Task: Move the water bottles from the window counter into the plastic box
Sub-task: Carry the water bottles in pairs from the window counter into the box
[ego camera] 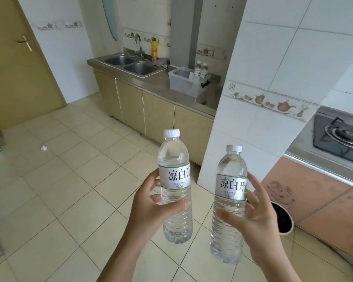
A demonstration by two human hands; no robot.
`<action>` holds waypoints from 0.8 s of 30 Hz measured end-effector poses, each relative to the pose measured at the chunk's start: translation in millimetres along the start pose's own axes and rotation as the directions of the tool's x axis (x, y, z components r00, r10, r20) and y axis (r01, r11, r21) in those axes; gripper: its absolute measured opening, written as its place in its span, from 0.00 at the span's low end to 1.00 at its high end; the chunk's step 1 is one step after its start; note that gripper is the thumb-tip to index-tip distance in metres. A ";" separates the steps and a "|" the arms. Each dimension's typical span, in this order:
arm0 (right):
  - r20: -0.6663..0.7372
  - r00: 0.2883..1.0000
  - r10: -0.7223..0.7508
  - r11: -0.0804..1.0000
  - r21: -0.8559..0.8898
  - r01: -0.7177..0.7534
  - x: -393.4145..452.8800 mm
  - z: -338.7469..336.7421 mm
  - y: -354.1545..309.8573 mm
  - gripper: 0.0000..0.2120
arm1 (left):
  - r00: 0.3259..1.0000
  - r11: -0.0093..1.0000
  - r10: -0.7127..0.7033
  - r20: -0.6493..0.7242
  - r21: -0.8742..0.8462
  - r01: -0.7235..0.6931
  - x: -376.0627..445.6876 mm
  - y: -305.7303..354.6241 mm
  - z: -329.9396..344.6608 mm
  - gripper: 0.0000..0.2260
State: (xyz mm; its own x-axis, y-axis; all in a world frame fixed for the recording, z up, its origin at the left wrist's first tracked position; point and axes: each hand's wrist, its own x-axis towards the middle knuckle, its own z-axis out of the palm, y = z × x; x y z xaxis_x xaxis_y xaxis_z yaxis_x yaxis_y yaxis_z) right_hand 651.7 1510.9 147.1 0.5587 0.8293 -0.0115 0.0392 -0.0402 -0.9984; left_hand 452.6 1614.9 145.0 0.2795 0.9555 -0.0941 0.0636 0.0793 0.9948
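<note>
My left hand [149,208] grips a clear water bottle [174,159] with a white cap and white label, held upright over the floor. My right hand [255,218] grips a second, matching bottle [230,165], also upright, a little lower and to the right. Far ahead, a translucent plastic box [183,86] stands on the steel counter [157,82] to the right of the sink. Two more bottles [201,71] stand upright at the box's far right end; whether they are inside it or just behind it I cannot tell.
A double sink [130,65] with a tap sits left of the box. A white tiled pillar [263,98] stands between me and the counter's right end. A gas hob [340,135] is at right. A dark round bin [281,218] sits by my right hand. Tiled floor lies ahead.
</note>
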 end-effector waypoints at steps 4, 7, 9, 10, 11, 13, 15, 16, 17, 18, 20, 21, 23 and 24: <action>0.000 1.000 0.005 1.000 -0.014 -0.005 72.0 21.8 -1.0 0.49 | 1.000 1.000 -0.014 0.012 -0.013 0.014 76.0 3.4 4.4 0.34; 0.005 1.000 0.018 0.999 -0.028 -0.017 132.4 37.9 2.1 0.49 | 1.000 1.000 -0.025 0.010 -0.019 0.025 137.2 4.0 8.7 0.33; 0.010 1.000 0.020 1.000 -0.016 -0.019 176.3 49.3 3.6 0.49 | 1.000 0.999 -0.029 -0.004 -0.013 0.029 178.9 6.4 11.4 0.33; 0.008 1.000 0.022 1.000 -0.009 -0.022 199.2 55.1 4.1 0.49 | 0.999 1.000 -0.031 -0.014 -0.001 0.031 200.9 8.3 12.2 0.33; 0.008 1.000 0.024 1.000 -0.005 -0.024 221.6 61.3 4.2 0.48 | 0.999 0.999 -0.035 -0.019 0.014 0.036 222.7 11.0 12.7 0.33; 0.017 0.999 0.031 1.000 -0.001 -0.031 264.9 74.0 2.4 0.47 | 0.999 0.998 -0.042 -0.022 0.036 0.043 265.0 18.0 12.5 0.34; 0.037 0.999 0.030 1.000 -0.004 -0.030 306.5 86.6 -3.0 0.47 | 0.999 0.998 -0.044 -0.029 0.046 0.046 305.7 26.1 11.0 0.34; 0.048 0.999 0.026 1.000 -0.010 -0.026 326.8 93.0 -6.3 0.47 | 0.998 0.998 -0.046 -0.036 0.044 0.047 325.3 29.5 10.1 0.33; 0.058 0.998 0.019 1.000 -0.017 -0.018 346.3 99.6 -9.3 0.47 | 0.998 0.998 -0.048 -0.046 0.039 0.050 344.4 32.1 9.2 0.33; 0.066 0.998 0.011 1.000 -0.021 -0.010 365.3 106.8 -12.0 0.47 | 0.997 0.998 -0.050 -0.055 0.031 0.052 362.5 35.0 7.7 0.33; 0.082 0.997 -0.001 1.000 -0.020 0.003 401.2 122.3 -16.8 0.47 | 0.996 0.998 -0.057 -0.066 0.017 0.058 398.5 39.3 3.6 0.34; 0.091 0.996 -0.004 1.000 -0.018 0.006 418.7 130.5 -18.0 0.47 | 0.996 0.998 -0.055 -0.064 0.016 0.056 416.9 40.2 1.0 0.35; 0.101 0.995 -0.009 1.000 -0.013 0.011 452.6 147.5 -18.0 0.46 | 0.998 0.999 -0.046 -0.053 0.025 0.047 453.5 41.5 -5.6 0.35; 0.100 0.995 -0.014 1.000 -0.009 0.015 468.9 156.6 -17.8 0.46 | 0.998 0.999 -0.041 -0.045 0.028 0.042 472.2 42.0 -9.6 0.35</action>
State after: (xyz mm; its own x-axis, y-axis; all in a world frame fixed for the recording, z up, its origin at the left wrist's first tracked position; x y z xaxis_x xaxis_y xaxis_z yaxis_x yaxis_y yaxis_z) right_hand 783.3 1987.7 150.9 0.4729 0.8811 -0.0031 0.0545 -0.0328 -0.9980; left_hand 578.1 2072.2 142.8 0.2334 0.9632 -0.1331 0.1020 0.1118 0.9885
